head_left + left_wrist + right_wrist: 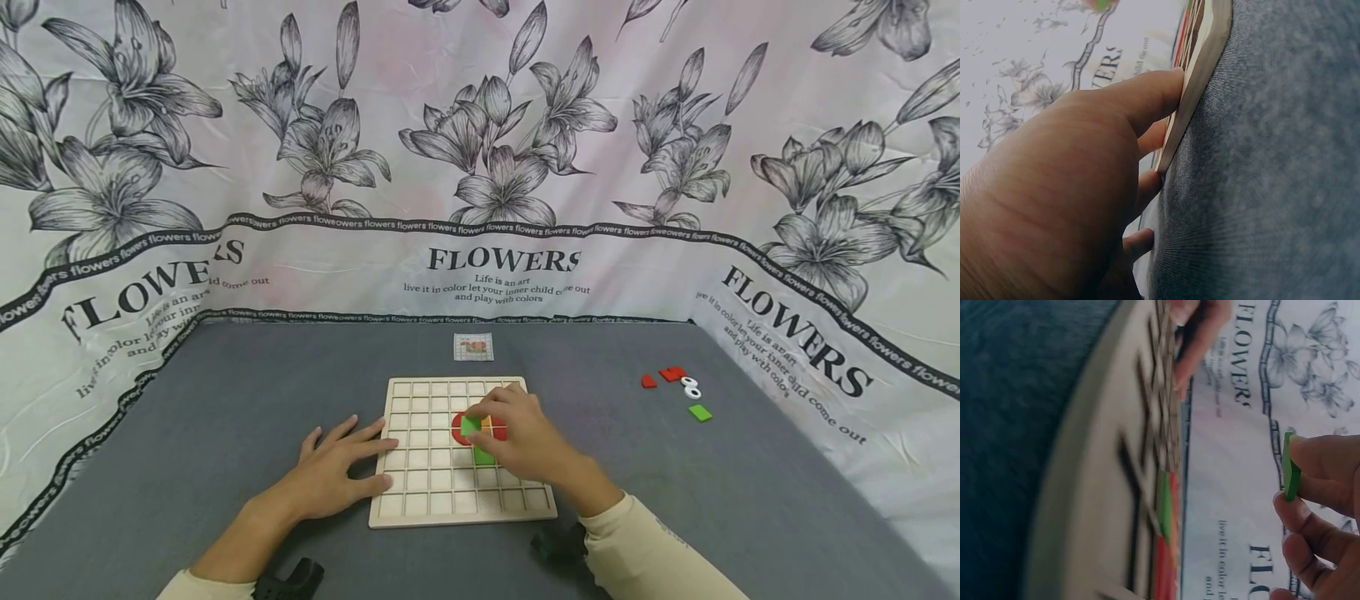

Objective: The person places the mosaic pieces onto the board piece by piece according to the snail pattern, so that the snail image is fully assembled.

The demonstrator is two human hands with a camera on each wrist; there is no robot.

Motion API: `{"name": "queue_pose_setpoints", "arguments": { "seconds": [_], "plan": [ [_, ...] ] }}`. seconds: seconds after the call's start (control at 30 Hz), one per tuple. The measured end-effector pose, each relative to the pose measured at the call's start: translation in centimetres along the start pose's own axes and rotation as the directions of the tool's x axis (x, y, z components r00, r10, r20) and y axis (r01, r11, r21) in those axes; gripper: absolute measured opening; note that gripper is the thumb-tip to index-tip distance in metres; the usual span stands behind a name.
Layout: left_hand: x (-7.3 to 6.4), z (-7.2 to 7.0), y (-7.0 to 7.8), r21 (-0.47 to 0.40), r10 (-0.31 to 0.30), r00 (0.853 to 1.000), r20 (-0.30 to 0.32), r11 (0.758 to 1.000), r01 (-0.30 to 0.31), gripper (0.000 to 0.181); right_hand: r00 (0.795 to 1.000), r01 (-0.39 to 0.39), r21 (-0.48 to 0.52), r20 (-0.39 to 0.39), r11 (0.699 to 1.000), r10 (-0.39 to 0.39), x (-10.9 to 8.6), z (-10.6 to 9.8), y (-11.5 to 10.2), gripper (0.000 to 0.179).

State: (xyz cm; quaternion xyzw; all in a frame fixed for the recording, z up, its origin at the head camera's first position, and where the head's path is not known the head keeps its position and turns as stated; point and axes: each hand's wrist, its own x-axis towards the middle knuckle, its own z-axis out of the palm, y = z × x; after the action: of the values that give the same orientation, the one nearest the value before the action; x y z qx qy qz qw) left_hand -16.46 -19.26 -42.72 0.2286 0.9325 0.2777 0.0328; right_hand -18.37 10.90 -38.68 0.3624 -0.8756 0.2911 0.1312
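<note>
We see the right hand [519,429] pinching one thin, flat, bright-green square tile [470,426] between thumb and fingers, just above a pale wooden grid board [416,502], while the left hand [333,471], fingers spread, touches the board's edge on its side. Farther out, to the right hand's right, we count two small white rings [692,392], one green square piece [700,412] and several red pieces [670,376], their overlap blurring the number. Ahead of both hands we see one printed card [473,347].
</note>
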Motion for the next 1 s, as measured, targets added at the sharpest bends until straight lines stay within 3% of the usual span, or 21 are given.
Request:
{"name": "queue_pose_setpoints", "arguments": {
  "seconds": [0.43, 0.7, 1.0],
  "plan": [
    [0.1, 0.1, -0.1, 0.017, 0.006, 1.000, -0.009, 1.000, -0.006, 0.057, 0.989, -0.061, -0.070, 0.132, 0.996, 0.070, -0.2, 2.0, 0.3, 0.020],
    [0.0, 0.1, -0.2, 0.016, 0.010, 1.000, -0.005, 1.000, -0.010, 0.057, 0.990, -0.025, -0.150, 0.136, 0.988, 0.046, -0.4, 3.1, 0.9, 0.021],
    [0.0, 0.0, -0.2, 0.000, 0.018, 1.000, -0.009, 1.000, -0.018, 0.056, 0.992, -0.016, -0.128, 0.119, 0.992, 0.031, -0.5, 2.9, 1.1, 0.023]
  ]
}}
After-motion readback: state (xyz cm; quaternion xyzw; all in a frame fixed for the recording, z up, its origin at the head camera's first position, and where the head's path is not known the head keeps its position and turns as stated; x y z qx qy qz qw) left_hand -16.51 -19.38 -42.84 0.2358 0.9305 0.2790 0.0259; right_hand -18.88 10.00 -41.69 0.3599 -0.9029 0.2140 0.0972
